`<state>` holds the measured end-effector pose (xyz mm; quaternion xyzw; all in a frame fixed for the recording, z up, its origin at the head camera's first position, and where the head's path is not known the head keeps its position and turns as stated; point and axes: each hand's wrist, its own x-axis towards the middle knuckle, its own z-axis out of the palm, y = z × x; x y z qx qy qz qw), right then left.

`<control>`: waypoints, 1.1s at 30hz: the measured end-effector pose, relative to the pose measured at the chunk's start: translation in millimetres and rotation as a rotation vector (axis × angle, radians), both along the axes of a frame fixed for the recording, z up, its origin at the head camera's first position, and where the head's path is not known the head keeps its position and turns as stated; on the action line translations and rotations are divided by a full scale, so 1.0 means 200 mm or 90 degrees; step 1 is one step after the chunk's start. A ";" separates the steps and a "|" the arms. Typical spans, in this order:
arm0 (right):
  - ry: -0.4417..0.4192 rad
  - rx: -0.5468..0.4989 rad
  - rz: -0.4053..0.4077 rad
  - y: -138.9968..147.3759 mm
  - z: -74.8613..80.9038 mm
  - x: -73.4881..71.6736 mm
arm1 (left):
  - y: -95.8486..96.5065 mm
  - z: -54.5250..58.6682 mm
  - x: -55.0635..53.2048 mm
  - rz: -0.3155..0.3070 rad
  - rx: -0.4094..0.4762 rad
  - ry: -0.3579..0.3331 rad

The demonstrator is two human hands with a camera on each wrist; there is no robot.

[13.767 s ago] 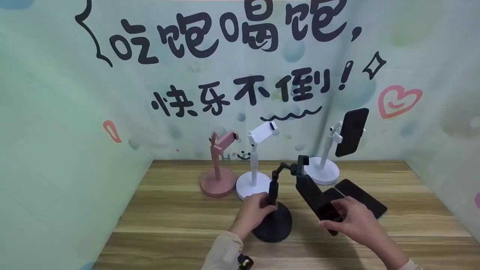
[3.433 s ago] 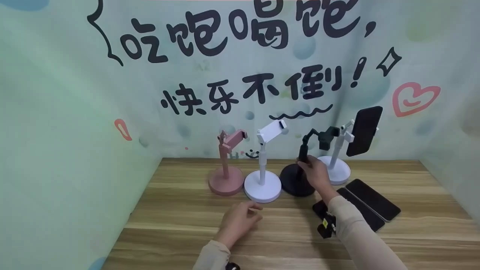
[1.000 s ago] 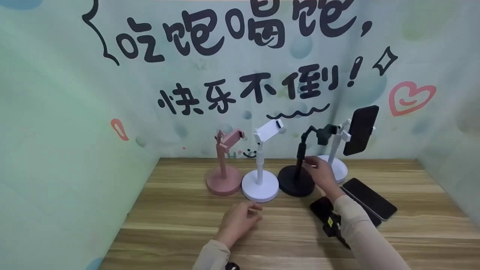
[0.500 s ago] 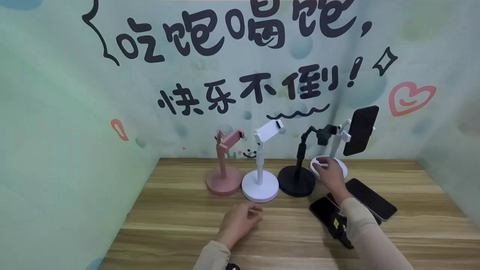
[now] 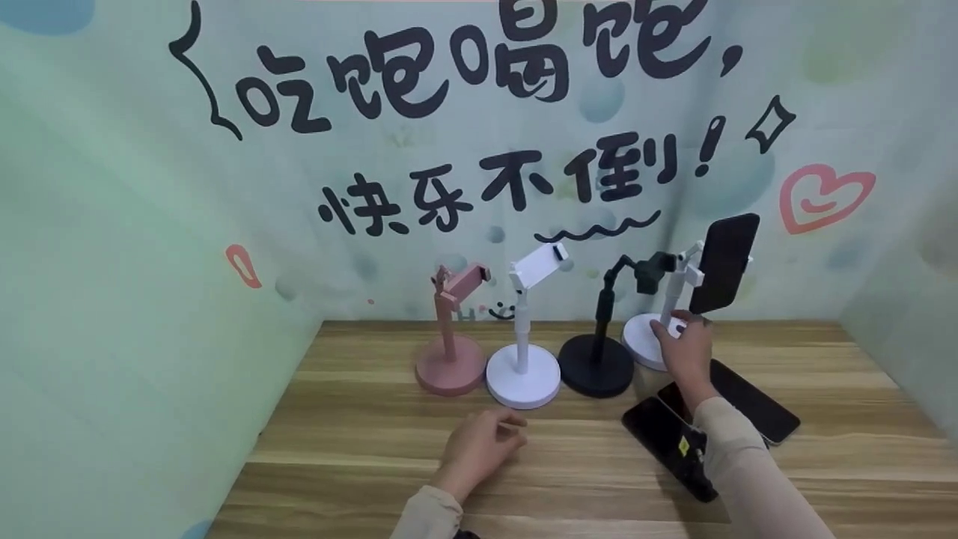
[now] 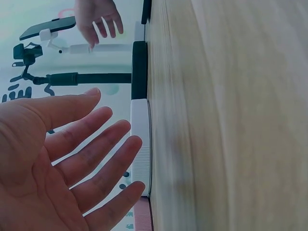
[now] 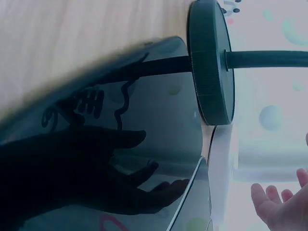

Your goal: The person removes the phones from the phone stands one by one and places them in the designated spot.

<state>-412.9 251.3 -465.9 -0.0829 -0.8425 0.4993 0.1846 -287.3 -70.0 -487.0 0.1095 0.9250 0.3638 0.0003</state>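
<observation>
Four-in-a-row phone stands line the back of the table: a pink stand (image 5: 449,367), a white stand (image 5: 522,378), a black stand (image 5: 596,367) and, at the right, another white stand (image 5: 647,340) holding an upright phone (image 5: 726,262). My right hand (image 5: 687,352) is at the pole of that right-hand white stand, thumb and fingers either side. The left wrist view shows this right hand (image 6: 98,19) with fingers loosely extended; whether it touches the pole is unclear. My left hand (image 5: 479,449) hovers or rests before the first white stand, palm open (image 6: 62,159), holding nothing.
Several phones lie flat at the right: a near phone (image 5: 658,430), a far phone (image 5: 756,404) and one between, partly hidden by my right forearm. The near one reflects my hand in the right wrist view. A printed cloth (image 5: 449,135) hangs behind the wooden table (image 5: 359,449).
The black stand, earlier in front under both hands, now stands in the row. My right hand has let go of it and moved right to the white stand. The left hand stays put lately.
</observation>
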 end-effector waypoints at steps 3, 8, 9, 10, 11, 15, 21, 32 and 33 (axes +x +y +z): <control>0.012 -0.033 -0.014 0.02 0.00 -0.01 | -0.01 0.00 0.00 0.000 0.007 -0.016; 0.006 -0.096 0.001 0.05 0.01 -0.03 | -0.02 -0.01 0.00 0.004 0.010 -0.027; 0.002 -0.109 0.015 0.06 0.02 -0.03 | -0.02 -0.01 0.00 0.005 0.009 -0.022; -0.001 -0.122 0.030 0.07 0.02 -0.03 | -0.02 -0.02 0.00 0.006 0.007 -0.015; -0.007 -0.133 0.043 0.07 0.02 -0.04 | -0.02 -0.02 0.01 0.006 0.007 -0.010; -0.035 -0.150 0.097 0.09 0.03 -0.05 | -0.02 -0.02 0.01 0.004 0.008 -0.007; -0.046 -0.125 0.129 0.10 0.04 -0.07 | -0.03 -0.02 -0.01 0.014 0.007 -0.029; -0.006 -0.087 0.053 0.12 0.03 -0.15 | -0.05 -0.02 -0.02 0.020 0.006 -0.035; 0.002 -0.081 0.044 0.12 0.03 -0.16 | -0.05 -0.02 -0.01 0.020 0.009 -0.035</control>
